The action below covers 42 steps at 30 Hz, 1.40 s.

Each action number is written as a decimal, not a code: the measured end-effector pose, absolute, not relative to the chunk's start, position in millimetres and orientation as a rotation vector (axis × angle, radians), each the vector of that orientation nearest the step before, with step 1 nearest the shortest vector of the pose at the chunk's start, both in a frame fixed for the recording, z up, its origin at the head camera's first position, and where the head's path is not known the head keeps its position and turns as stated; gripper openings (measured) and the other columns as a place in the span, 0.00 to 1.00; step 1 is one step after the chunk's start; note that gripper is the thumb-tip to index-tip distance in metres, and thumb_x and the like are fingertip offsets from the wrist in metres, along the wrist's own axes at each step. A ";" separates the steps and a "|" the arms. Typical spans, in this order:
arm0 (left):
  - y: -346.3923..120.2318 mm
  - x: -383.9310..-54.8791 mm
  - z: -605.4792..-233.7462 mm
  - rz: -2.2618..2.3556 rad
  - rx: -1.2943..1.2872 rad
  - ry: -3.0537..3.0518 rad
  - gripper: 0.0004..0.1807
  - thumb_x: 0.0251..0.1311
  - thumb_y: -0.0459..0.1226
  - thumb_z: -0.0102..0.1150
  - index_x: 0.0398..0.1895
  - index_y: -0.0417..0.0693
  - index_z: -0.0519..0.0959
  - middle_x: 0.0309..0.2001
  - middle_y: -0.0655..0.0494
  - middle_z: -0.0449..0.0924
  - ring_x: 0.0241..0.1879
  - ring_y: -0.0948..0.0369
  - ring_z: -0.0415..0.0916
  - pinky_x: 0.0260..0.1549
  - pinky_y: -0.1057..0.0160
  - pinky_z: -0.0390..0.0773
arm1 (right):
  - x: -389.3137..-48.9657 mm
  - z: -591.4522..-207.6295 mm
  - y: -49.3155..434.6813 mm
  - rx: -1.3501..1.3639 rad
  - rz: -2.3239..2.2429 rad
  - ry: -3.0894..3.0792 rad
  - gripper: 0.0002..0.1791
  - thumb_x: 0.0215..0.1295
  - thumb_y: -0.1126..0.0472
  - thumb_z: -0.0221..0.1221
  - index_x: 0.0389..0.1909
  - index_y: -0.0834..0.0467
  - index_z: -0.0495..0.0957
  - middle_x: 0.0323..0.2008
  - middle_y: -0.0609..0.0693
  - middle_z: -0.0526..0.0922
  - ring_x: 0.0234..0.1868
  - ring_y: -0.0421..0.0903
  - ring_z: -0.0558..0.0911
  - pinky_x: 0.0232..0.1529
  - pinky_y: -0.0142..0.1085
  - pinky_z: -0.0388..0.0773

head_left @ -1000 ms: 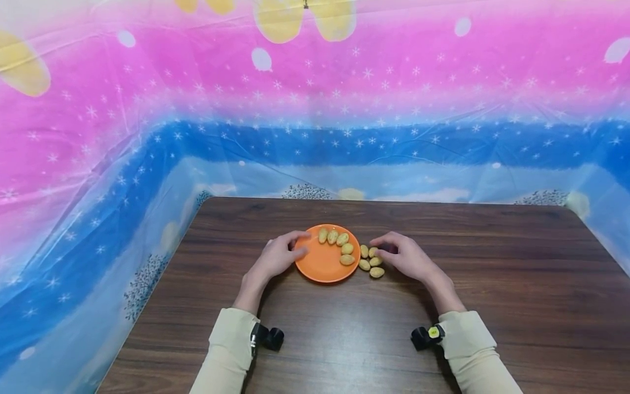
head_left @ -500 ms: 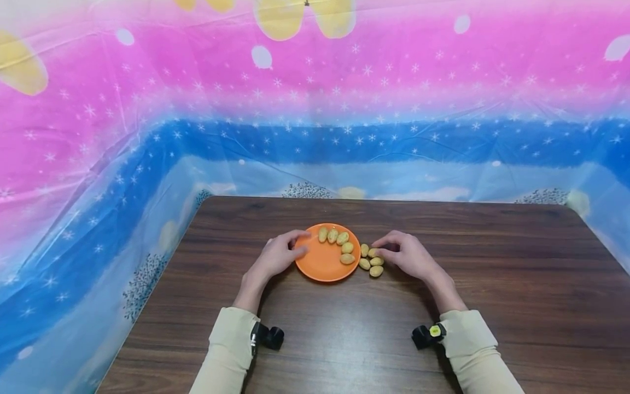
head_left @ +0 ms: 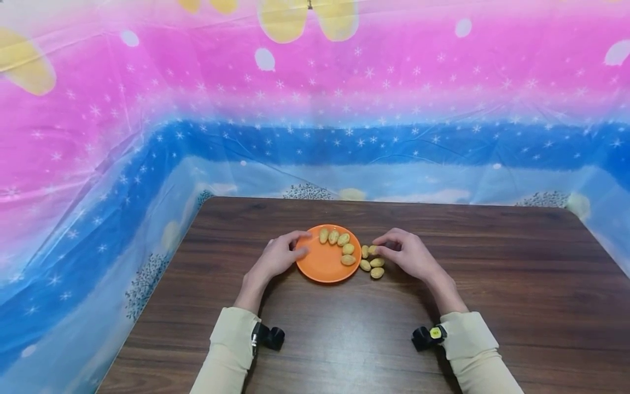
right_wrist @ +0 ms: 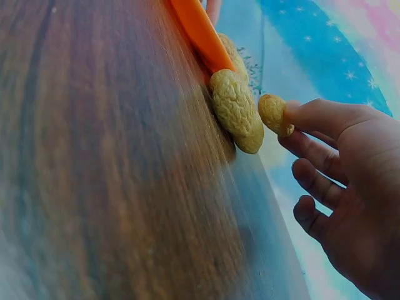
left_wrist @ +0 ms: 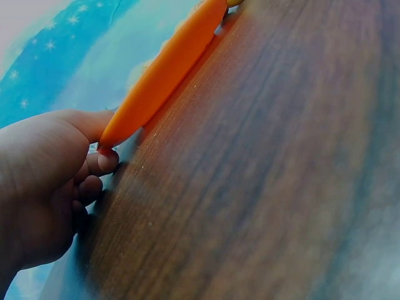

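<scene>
My left hand (head_left: pixel 278 254) pinches the left rim of a shallow orange plate (head_left: pixel 322 268), which lies on the table. In the left wrist view the plate's edge (left_wrist: pixel 165 72) runs out from between thumb and finger. Several small, wrinkled, yellow oval fruits (head_left: pixel 343 239) form a curve along the plate's far and right side. More of these fruits (head_left: pixel 377 272) sit in a cluster on the table, just right of the plate. Over that cluster, my right hand (head_left: pixel 406 254) pinches one wrinkled yellow fruit (right_wrist: pixel 274 114) between thumb and forefinger; its other fingers are loosely bent.
A dark wood-grain table (head_left: pixel 339 339) spreads around the plate to its far edge. Behind it hangs a pink and blue cloth (head_left: pixel 315 109) with snowflakes. Black wrist cameras (head_left: pixel 428 337) stick out inward from both cuffs.
The right fingertips have shifted slightly at the cluster and hold one fruit a little higher. The left hand and the plate stay in place; the head view sways slightly.
</scene>
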<state>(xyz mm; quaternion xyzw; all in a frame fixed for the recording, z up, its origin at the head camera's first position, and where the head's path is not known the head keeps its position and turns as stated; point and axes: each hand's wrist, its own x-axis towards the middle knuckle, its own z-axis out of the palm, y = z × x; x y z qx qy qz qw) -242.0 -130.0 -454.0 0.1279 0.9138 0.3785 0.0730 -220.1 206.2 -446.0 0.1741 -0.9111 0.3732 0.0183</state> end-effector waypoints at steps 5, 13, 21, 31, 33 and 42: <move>-127.8 -243.3 -455.0 1.151 0.377 2.741 0.20 0.68 0.46 0.58 0.63 0.65 0.77 0.34 0.53 0.69 0.33 0.57 0.66 0.35 0.59 0.64 | -218.6 -443.9 203.7 0.546 1.168 -2.812 0.10 0.69 0.52 0.62 0.46 0.46 0.86 0.41 0.42 0.81 0.36 0.44 0.75 0.37 0.37 0.73; -123.3 -244.6 -458.0 1.153 0.390 2.733 0.20 0.68 0.47 0.59 0.63 0.65 0.77 0.34 0.55 0.70 0.34 0.57 0.66 0.36 0.58 0.62 | -217.3 -443.3 201.6 0.555 1.198 -2.805 0.09 0.68 0.52 0.62 0.46 0.46 0.86 0.41 0.43 0.81 0.36 0.45 0.75 0.34 0.36 0.73; -124.8 -245.6 -455.2 1.151 0.380 2.739 0.21 0.68 0.47 0.59 0.63 0.65 0.77 0.33 0.54 0.70 0.40 0.54 0.66 0.47 0.52 0.57 | -223.1 -436.4 188.9 0.608 1.194 -2.818 0.11 0.69 0.52 0.62 0.47 0.48 0.86 0.42 0.42 0.81 0.35 0.44 0.75 0.34 0.36 0.74; -127.4 -244.8 -451.9 1.145 0.380 2.742 0.21 0.68 0.46 0.59 0.63 0.65 0.77 0.33 0.55 0.69 0.37 0.56 0.66 0.46 0.53 0.58 | -231.9 -431.8 170.6 0.682 1.159 -2.842 0.09 0.69 0.52 0.62 0.46 0.46 0.86 0.40 0.42 0.80 0.32 0.44 0.75 0.32 0.36 0.74; -127.8 -244.4 -451.9 1.145 0.380 2.741 0.21 0.68 0.47 0.59 0.63 0.65 0.77 0.33 0.55 0.69 0.36 0.56 0.66 0.44 0.54 0.59 | -232.9 -431.3 167.5 0.699 1.163 -2.838 0.09 0.69 0.52 0.62 0.45 0.46 0.86 0.40 0.42 0.80 0.32 0.44 0.75 0.32 0.36 0.74; -131.2 -242.3 -451.8 1.156 0.369 2.735 0.20 0.68 0.48 0.59 0.63 0.66 0.77 0.35 0.55 0.70 0.35 0.57 0.66 0.37 0.58 0.62 | -237.4 -422.3 149.8 0.821 1.157 -2.836 0.10 0.68 0.54 0.63 0.47 0.49 0.86 0.41 0.43 0.81 0.33 0.42 0.74 0.32 0.34 0.74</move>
